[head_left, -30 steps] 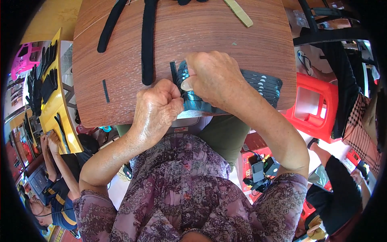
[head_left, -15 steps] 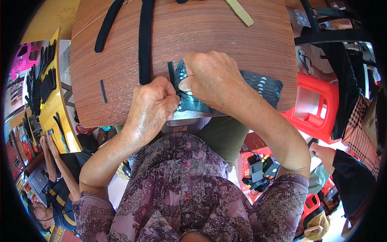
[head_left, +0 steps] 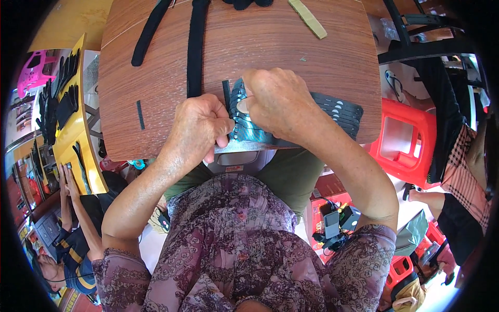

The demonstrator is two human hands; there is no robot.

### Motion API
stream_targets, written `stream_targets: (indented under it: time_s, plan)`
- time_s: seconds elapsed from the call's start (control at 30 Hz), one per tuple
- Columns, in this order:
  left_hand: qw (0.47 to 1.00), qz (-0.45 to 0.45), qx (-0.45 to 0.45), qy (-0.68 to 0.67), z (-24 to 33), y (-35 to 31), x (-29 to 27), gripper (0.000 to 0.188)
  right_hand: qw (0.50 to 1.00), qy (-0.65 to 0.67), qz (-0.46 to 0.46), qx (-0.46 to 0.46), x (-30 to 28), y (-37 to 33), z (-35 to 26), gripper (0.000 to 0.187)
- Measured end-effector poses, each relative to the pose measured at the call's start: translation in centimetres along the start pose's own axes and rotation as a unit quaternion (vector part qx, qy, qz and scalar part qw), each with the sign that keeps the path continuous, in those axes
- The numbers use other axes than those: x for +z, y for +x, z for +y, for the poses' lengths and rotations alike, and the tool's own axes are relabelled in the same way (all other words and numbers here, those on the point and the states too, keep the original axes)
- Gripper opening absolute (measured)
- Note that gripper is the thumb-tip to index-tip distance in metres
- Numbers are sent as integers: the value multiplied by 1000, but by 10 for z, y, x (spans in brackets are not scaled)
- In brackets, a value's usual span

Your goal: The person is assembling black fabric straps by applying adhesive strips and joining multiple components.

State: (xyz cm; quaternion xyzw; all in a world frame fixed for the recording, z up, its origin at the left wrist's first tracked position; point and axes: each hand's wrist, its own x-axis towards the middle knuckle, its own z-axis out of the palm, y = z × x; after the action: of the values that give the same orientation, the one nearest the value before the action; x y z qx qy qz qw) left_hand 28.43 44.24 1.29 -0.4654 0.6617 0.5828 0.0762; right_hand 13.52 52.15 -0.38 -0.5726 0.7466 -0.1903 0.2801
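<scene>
A dark, glossy sheet of narrow strips with silvery marks [head_left: 340,112] lies along the near edge of the table, its left end shining teal. My right hand [head_left: 280,99] is closed on that left part, thumb pressed on top, and hides the middle of the sheet. Right at the sheet's left edge, my left hand [head_left: 200,122] pinches thumb and forefinger together; whatever is between them is too small to make out. A short dark strip [head_left: 226,91] lies just beyond the pinch, and another short dark strip [head_left: 140,115] rests farther left on the table.
Long black fabric bands [head_left: 196,47] stretch across the wood-grain table [head_left: 156,99]. A yellowish bar [head_left: 307,19] lies at the far side. Red plastic stool [head_left: 405,140] stands right of the table. At left, a person's hands rest by a yellow board [head_left: 67,143] with black gloves.
My left hand's lower fingers have loosened and hang lower, while its thumb and forefinger stay at the sheet's edge. My right hand has barely moved. The view has shifted slightly.
</scene>
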Motion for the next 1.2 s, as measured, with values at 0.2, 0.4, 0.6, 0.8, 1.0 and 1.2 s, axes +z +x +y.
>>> stream_targets:
  time_s: [0.2,0.4,0.6,0.8,1.0,1.2]
  plan:
    - [1000,-12,-6,15,2,2,-2,6,1000,17,-14,17,0,1,0,17]
    - [1000,-16,-3,14,3,3,-2,6,995,66,-50,51,-7,2,-1,18]
    - [999,-28,11,11,0,7,-4,5,1000,-2,5,-14,4,-6,6,26]
    - [998,-18,51,25,-6,2,-4,4,997,-66,32,3,7,-10,-10,26]
    - [962,80,204,161,-21,-19,8,17,997,-62,22,-30,4,-10,-7,16]
    - [908,173,307,229,-35,-20,19,27,998,-46,22,-31,6,-6,-2,16]
